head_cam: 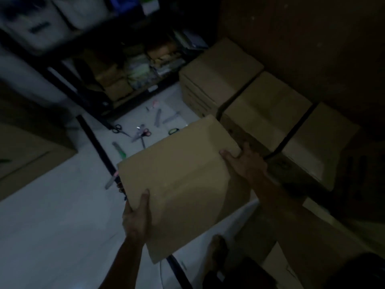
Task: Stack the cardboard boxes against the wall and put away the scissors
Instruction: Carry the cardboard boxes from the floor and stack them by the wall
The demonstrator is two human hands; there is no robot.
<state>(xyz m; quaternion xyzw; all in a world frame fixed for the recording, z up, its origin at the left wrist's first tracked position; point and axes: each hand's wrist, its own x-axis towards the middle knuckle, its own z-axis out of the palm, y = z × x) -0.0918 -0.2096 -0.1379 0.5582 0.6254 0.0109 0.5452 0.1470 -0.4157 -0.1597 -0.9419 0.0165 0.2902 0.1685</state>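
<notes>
In dim light I carry a closed cardboard box (179, 180) above the white floor. My left hand (136, 215) grips its near left corner with the thumb on top. My right hand (244, 161) holds its right edge, fingers spread over the top. Three cardboard boxes stand in a row along the brown wall: a far box (218, 74), a middle box (264, 107) and a near box (320, 140). Black-handled scissors (119, 129) and red-handled scissors (145, 135) lie on the floor beyond the carried box.
A dark metal shelf rack (116, 65) full of packets stands at the back. Cutters, pens and a tape roll (173, 131) lie scattered on the floor. A large carton (25, 142) sits at the left. My foot (217, 249) is below the box.
</notes>
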